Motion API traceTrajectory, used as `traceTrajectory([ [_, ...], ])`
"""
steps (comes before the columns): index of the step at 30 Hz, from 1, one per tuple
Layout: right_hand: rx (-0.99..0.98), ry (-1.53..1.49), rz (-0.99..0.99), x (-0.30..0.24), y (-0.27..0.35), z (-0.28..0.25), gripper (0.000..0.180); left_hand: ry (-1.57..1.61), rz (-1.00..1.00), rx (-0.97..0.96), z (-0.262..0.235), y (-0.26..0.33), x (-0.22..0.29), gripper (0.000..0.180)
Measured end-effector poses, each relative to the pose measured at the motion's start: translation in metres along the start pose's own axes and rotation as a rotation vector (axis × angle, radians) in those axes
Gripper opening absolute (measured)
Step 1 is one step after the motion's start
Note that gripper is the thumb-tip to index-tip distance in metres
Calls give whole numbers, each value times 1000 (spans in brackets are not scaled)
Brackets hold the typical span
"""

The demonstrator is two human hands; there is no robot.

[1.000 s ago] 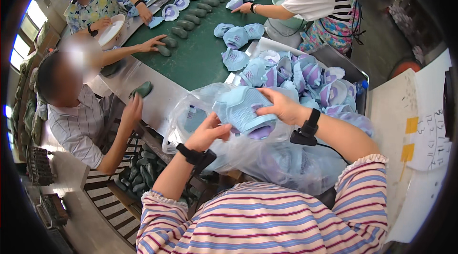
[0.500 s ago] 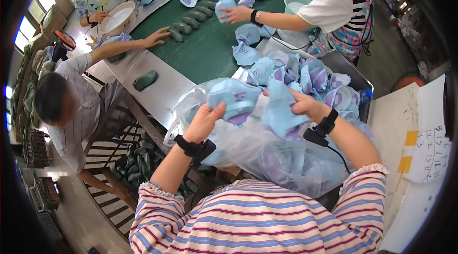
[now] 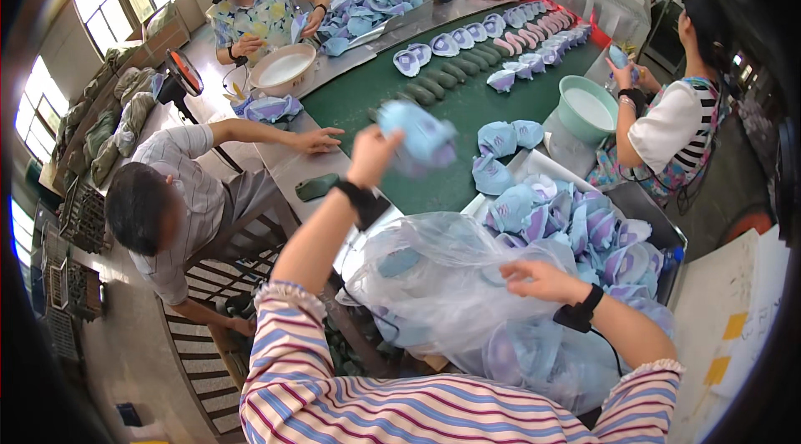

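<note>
Pale blue and blurred, one shoe top (image 3: 417, 139) now hangs over the near part of the green table (image 3: 425, 198) in the head view, the left hand (image 3: 375, 158) gripping it by its near edge. Half a second ago each hand held such a piece above the clear plastic bag (image 3: 434, 264); since then the left has reached forward, while the right hand (image 3: 538, 281) no longer shows one, so the carrying now falls to the left alone. The right hand's fingers are loosely bent and spread, clasping nothing that can be seen, above the bag; whether they brush the plastic I cannot tell, nor where its piece went. The bag is thin, filmy and crumpled, with blue shapes showing through. Beside it a heap (image 3: 555, 214) of floppy, cupped shoe tops, blue outside and lilac inside, fills a metal tray (image 3: 686, 237). A few loose blue tops (image 3: 498, 139) lie on the smooth green surface; farther along run rows of rounded dark green foot forms (image 3: 450, 70) and curved pink pieces (image 3: 534, 33). One more green form (image 3: 317, 187) sits on the bare metal edge, near a co-worker's hand (image 3: 317, 141).
</note>
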State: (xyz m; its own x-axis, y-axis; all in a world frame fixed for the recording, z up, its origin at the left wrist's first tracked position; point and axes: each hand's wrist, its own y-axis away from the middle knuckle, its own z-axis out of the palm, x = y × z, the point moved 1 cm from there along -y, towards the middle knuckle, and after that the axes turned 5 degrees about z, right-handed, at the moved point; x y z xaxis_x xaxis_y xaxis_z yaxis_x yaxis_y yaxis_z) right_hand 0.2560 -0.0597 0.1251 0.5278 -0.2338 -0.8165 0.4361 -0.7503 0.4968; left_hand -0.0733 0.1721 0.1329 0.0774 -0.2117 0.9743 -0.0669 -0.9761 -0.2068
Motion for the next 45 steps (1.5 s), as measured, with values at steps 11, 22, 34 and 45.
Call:
traceTrajectory([
  [11, -195, 404, -6, 9, -32, 15, 53, -302, 17, -899, 26, 49, 0, 23],
  [22, 151, 899, 159, 13, -74, -36, 68, -813, -53, -318, -9, 175, -174, 64],
  [34, 2, -278, 63, -38, -73, 29, 67, -766, 878, -559, 40, 183, -7, 23],
  [45, 75, -1032, -291, -39, -82, -33, 46, -637, 193, -614, 44, 200, -117, 48],
])
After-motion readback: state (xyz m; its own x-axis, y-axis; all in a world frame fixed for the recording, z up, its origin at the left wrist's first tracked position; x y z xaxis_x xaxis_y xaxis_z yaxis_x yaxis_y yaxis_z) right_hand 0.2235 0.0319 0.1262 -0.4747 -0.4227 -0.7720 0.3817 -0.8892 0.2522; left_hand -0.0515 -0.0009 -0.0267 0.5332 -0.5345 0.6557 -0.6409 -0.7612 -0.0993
